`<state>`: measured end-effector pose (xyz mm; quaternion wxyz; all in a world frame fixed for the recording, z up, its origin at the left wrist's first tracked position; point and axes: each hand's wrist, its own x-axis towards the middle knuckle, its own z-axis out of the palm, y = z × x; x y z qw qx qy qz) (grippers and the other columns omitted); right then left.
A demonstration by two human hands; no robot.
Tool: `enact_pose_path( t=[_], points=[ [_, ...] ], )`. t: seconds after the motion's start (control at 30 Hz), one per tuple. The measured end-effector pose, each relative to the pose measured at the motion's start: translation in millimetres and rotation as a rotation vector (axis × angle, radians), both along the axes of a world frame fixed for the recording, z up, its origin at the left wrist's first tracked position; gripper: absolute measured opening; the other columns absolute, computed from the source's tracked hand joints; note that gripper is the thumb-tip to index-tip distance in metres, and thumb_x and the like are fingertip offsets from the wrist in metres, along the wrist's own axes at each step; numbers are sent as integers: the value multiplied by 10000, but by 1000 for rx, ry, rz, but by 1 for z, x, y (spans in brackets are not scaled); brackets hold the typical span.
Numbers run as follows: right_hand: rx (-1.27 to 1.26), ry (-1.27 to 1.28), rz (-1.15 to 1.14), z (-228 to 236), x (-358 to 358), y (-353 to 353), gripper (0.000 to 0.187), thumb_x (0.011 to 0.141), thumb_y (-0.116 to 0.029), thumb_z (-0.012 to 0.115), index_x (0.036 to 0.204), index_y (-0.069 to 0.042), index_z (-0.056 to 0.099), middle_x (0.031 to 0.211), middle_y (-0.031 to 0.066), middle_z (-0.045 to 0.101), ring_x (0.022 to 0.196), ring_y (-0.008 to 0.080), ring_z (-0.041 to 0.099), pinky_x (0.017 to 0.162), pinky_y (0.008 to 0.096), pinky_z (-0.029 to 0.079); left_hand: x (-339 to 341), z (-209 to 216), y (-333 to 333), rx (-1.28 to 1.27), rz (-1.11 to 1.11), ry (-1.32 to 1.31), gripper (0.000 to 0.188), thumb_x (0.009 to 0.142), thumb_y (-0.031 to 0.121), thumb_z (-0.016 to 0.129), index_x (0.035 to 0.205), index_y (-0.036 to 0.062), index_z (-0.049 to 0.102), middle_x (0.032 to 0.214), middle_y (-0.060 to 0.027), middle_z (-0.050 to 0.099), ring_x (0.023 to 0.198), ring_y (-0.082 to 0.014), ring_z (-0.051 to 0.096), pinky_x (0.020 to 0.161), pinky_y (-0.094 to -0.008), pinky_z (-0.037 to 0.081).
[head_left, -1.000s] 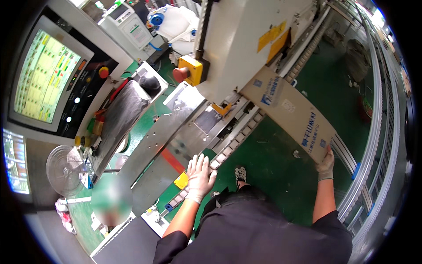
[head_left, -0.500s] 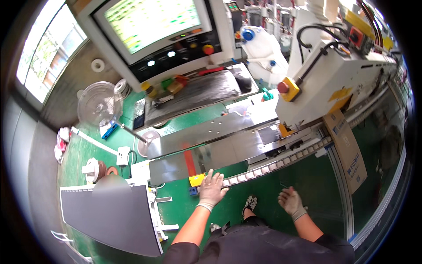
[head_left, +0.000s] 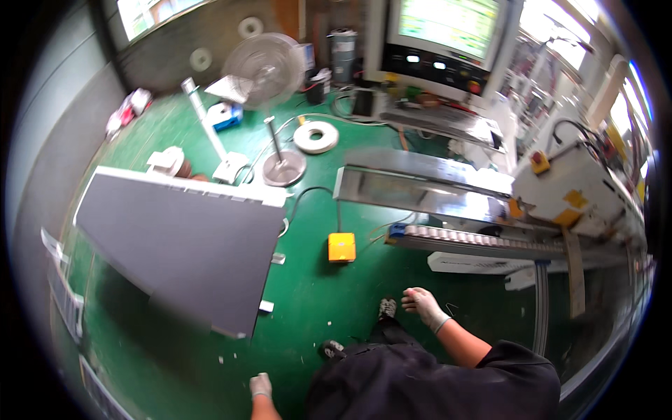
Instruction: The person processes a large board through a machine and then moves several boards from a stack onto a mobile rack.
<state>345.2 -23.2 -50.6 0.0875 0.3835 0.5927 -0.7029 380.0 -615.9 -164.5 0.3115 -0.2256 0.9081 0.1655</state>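
Note:
My right hand [head_left: 424, 308], in a pale glove with bare fingertips, hangs above the green floor in front of me. Its fingers are loosely bent and apart, and nothing shows in them. It is nearest to the long machine rail [head_left: 483, 243] with a row of pale pieces along it, but does not touch it. Low in the view, my left hand [head_left: 261, 386] is gloved, blurred and away from everything; its fingers are too smeared to read. Ahead of it stands the large dark grey panel [head_left: 189, 245] with a white edge.
A yellow box [head_left: 341, 247] with a cable stands on the floor [head_left: 308, 294] between panel and rail. Behind are a clear round reel on a stand [head_left: 280, 168], a white ring-shaped roll [head_left: 316, 137], and a white machine [head_left: 581, 178] with a screen [head_left: 448, 26] further back.
My view has swung left. My left hand has left the rail's end and dropped back toward my side. My right hand stays low before me.

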Motion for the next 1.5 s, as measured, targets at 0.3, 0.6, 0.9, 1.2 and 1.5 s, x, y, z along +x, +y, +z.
enact_pose_path(
  t=[0.3, 0.6, 0.9, 1.2, 1.5],
  points=[
    [306, 14, 1119, -35, -83, -218, 373, 985, -329, 611, 1147, 0, 682, 992, 81, 704, 933, 173, 638, 867, 315, 512, 104, -30, -133, 721, 1294, 432, 223, 944, 271, 508, 733, 220, 457, 655, 13, 472, 487, -121, 393, 412, -312, 242],
    [557, -163, 1233, -149, -179, -339, 475, 961, -434, 587, 1139, -6, 694, 1036, 181, 726, 951, 334, 696, 884, 408, 538, 61, 30, -91, 593, 258, 134, 454, 1010, 377, 516, 1237, 0, 628, 1273, -212, 630, 1226, -347, 579, 1053, -399, 442],
    [-421, -245, 40, -273, -228, -463, 694, 941, -559, 588, 1378, -23, 526, 1362, 158, 576, 1234, 361, 554, 1082, 515, 407, 227, 26, -266, 402, 1189, 426, 391, 993, 311, 554, 1186, -21, 629, 1118, -155, 684, 1054, -261, 631, 965, -358, 474],
    [-369, -678, 122, -185, -220, -479, 861, 877, -751, 511, 1486, -146, 447, 1513, 72, 480, 1374, 318, 458, 1147, 533, 327, 308, -23, -279, 367, 698, -229, 345, 1020, 311, 515, 1136, -10, 564, 1057, -138, 669, 1028, -286, 635, 928, -382, 483],
    [88, -891, 121, -197, -98, -614, 773, 947, -622, 471, 1487, -76, 387, 1477, 170, 448, 1396, 340, 405, 1143, 519, 306, 139, 23, -680, 43, 565, -4, 576, 983, 424, 406, 885, -68, 689, 945, -320, 663, 939, -487, 639, 852, -552, 485]
  ],
)
